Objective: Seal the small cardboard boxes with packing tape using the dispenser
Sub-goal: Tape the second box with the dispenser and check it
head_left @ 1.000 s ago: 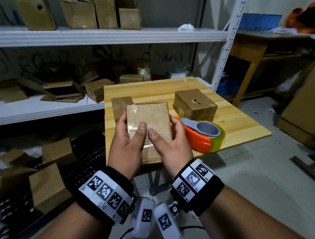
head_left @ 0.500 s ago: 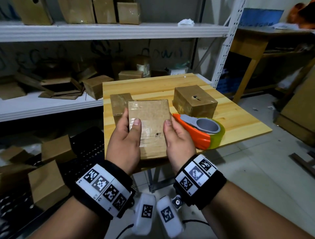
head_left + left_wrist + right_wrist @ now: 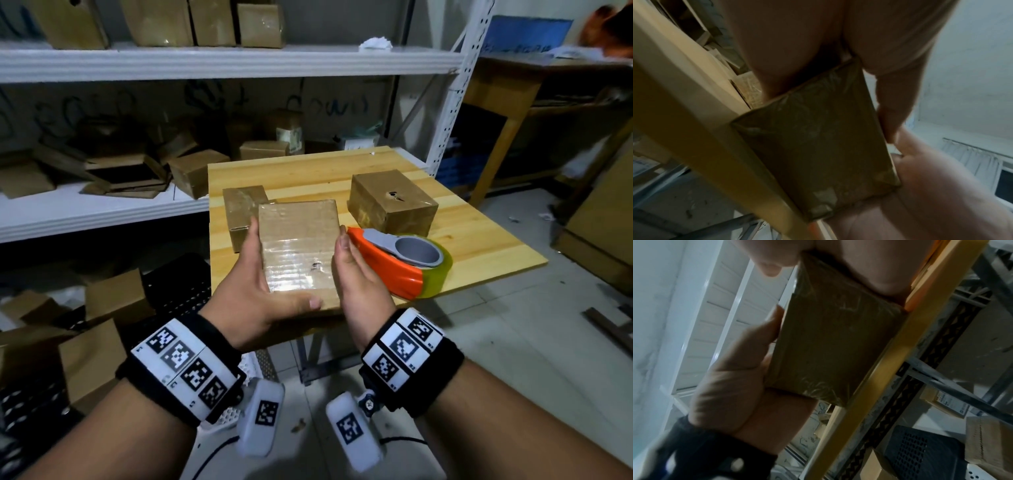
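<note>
A small cardboard box (image 3: 298, 246) with shiny clear tape across its top is held at the near edge of the wooden table (image 3: 479, 240). My left hand (image 3: 253, 277) grips its left side, thumb lying along the near edge. On the box's right side my right hand (image 3: 352, 270) holds it, thumb up against that face. From below, the box (image 3: 818, 146) (image 3: 830, 345) juts past the table edge with its underside bare. The orange tape dispenser (image 3: 400, 263) lies just right of my right hand, untouched.
Two more small boxes stand on the table, one behind my left hand (image 3: 245, 212) and one further back on the right (image 3: 392, 202). White shelving (image 3: 102, 212) at the left carries flattened cartons. Loose boxes (image 3: 113, 301) and a black crate sit on the floor at the left.
Both thumbs have slid off the top of the box: the left now lies along its near edge, the right on its right side. The box has sunk a little towards the table edge.
</note>
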The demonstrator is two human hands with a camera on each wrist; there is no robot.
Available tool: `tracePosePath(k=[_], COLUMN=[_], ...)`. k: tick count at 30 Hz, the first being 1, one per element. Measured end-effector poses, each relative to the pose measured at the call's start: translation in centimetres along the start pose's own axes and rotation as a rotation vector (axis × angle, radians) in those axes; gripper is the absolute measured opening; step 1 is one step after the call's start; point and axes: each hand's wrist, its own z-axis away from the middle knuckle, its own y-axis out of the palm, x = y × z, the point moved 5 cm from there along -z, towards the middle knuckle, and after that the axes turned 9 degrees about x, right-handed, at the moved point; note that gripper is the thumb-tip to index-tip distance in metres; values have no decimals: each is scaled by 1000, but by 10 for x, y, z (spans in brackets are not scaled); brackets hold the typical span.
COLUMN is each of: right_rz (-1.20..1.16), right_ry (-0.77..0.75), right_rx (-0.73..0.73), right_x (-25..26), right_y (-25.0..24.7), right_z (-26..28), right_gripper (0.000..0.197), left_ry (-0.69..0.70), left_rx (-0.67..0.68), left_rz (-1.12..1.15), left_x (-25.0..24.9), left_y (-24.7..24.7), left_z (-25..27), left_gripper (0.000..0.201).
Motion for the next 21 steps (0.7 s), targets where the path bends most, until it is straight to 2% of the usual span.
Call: tracePosePath(k=[2, 4, 6, 7, 14, 19, 21], right_rz=[-3, -68, -78, -60, 20, 13, -28], right_ry=[-5, -2, -3, -20, -31, 19, 39], right_rx=[33, 108, 174, 187, 217, 199, 198], right_x=[2, 0, -6, -9, -10, -13, -16], right_y=[-1, 3, 6, 6, 1, 1, -3], right_z=[0, -2, -4, -6, -12, -15, -16], right_gripper=[91, 78, 77, 77, 81, 93, 85], left_ry=[-18, -23, -56, -64, -74, -82, -67], left_rx=[24, -8, -94, -126, -207, -252, -272], left_rz=[37, 142, 230, 224, -102, -77, -83], left_x=[0, -1, 0, 0, 8, 10, 7], left_y=[0, 1, -1, -3, -15, -15, -13], left_z=[0, 0, -1, 0, -1, -2, -2], left_gripper=[143, 122, 100, 96, 106, 101, 97])
